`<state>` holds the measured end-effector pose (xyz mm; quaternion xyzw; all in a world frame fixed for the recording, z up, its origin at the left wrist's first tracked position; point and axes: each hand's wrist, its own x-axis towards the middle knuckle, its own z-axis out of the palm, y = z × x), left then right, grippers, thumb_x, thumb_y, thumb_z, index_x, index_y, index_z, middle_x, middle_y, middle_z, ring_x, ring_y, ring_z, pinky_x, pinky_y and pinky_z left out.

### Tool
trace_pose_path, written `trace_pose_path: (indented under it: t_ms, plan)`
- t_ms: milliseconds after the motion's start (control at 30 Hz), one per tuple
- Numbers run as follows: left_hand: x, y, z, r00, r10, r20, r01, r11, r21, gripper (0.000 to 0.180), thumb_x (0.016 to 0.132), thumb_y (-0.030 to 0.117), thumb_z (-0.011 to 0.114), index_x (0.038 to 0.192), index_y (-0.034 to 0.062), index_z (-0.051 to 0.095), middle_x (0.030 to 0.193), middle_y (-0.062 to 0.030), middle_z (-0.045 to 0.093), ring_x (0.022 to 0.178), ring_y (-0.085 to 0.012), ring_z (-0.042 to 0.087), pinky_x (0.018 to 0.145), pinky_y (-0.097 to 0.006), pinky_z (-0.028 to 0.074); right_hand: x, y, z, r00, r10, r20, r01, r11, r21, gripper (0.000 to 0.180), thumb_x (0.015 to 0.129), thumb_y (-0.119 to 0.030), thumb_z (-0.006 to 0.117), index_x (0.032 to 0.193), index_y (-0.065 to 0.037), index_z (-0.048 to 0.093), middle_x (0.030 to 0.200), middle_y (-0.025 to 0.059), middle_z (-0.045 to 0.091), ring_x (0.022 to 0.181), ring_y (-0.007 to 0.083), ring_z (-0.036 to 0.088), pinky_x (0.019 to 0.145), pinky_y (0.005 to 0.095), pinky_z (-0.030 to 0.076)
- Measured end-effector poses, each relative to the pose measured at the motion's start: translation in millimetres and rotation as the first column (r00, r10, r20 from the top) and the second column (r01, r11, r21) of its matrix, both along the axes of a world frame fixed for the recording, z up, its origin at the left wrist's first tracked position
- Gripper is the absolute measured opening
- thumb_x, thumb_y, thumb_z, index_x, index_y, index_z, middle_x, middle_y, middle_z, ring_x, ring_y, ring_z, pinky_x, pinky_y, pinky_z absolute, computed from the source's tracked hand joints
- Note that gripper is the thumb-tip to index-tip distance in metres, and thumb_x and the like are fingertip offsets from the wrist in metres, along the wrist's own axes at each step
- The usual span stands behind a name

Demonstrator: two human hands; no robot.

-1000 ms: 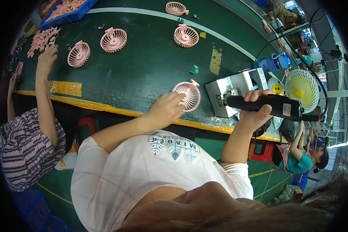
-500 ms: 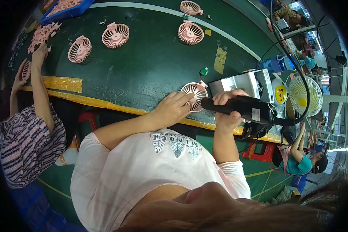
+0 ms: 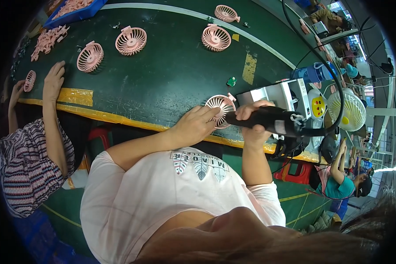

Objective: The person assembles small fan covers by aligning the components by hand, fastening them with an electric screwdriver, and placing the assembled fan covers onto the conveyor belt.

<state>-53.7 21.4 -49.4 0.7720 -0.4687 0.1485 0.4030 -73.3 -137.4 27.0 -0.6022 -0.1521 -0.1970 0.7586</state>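
Observation:
My left hand (image 3: 195, 125) holds a round pink fan housing (image 3: 224, 103) against the bench near its front edge, fingers resting on its rim and centre. Wrapped in my right hand (image 3: 255, 127) is a black electric screwdriver (image 3: 275, 122), lying almost level with its cable running off to the right. The front end of the tool is over the right side of the housing; its bit and any screw cannot be made out. Just beyond the housing lies a small green circuit board (image 3: 231, 82).
More pink fan housings (image 3: 131, 40) sit across the green bench (image 3: 162, 66). A silver-white machine (image 3: 277, 97) and a white fan (image 3: 347, 110) stand at right. Far left are a blue bin (image 3: 81, 13), loose pink parts (image 3: 49, 42) and a co-worker's hand (image 3: 53, 81).
My screwdriver has tilted and shifted slightly left, its rear end swinging nearer. The co-worker's hand has left the pink pile. The farthest housing has moved right.

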Motion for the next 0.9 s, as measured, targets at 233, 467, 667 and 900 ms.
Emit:
trace_pose_path:
  t_ms: [233,467,667,900]
  plan:
    - [-3.3,4.6,3.9,1.000,-0.006,-0.005,0.007,0.999,0.039,0.018,0.062,0.004,0.060,0.079,0.0007,0.056,0.104,-0.0128,0.050,0.092,-0.0265,0.049,0.077,-0.037,0.040,-13.5,-56.0,42.7,0.971,-0.188,0.145,0.196,0.980,-0.039,0.067,0.071,-0.058,0.062,0.111,-0.008,0.041,0.069,0.0039,0.050,0.061,0.0176,0.049,0.062,0.0326,0.041]
    - [-3.8,4.9,2.5,0.997,-0.036,0.061,0.030,0.995,0.092,0.012,0.066,0.006,0.056,0.077,0.0018,0.057,0.101,-0.0116,0.051,0.093,-0.0235,0.049,0.076,-0.034,0.039,-9.1,-59.7,46.2,0.949,-0.272,0.160,0.278,0.960,-0.016,0.055,0.070,-0.052,0.067,0.102,-0.010,0.049,0.071,0.0042,0.051,0.065,0.0180,0.051,0.067,0.0322,0.041]
    - [-7.5,2.4,4.6,0.978,-0.167,0.122,0.159,0.984,0.075,0.018,0.066,0.007,0.056,0.082,0.0008,0.059,0.106,-0.0118,0.053,0.102,-0.0227,0.048,0.077,-0.032,0.039,-4.9,-39.1,34.0,0.984,-0.167,0.062,0.163,0.984,0.065,0.061,0.070,-0.057,0.064,0.104,-0.009,0.045,0.067,0.0035,0.049,0.061,0.0170,0.049,0.063,0.0321,0.042]
    - [-6.5,3.6,2.8,0.972,-0.133,0.195,0.113,0.988,0.110,0.018,0.070,0.008,0.051,0.085,-0.0005,0.059,0.108,-0.0109,0.053,0.105,-0.0219,0.048,0.076,-0.030,0.040,1.6,-6.5,13.2,0.998,-0.060,0.020,0.060,0.998,-0.006,0.069,0.066,-0.057,0.066,0.104,-0.004,0.042,0.066,0.0063,0.050,0.058,0.0198,0.051,0.058,0.0330,0.044]
